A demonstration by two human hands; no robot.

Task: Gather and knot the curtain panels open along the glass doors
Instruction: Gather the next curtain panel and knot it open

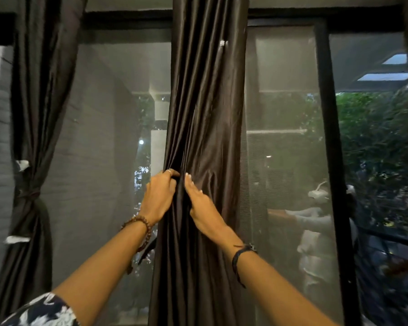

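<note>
Gathering: left hand point(159, 196) pinched the middle curtain panel point(205, 102) folds.
Right hand point(199, 201): flat, fingers straight, pressing pleats; bunch tighter before knotting.

The 2 hands meet on the middle curtain point(205, 137), left hand point(159, 196) just left of the right hand point(201, 205). Far left of the left hand hangs a knotted curtain point(33, 142). The glass doors point(285, 137) stand behind both hands, the door frame point(330, 149) well right of the right hand.
</note>
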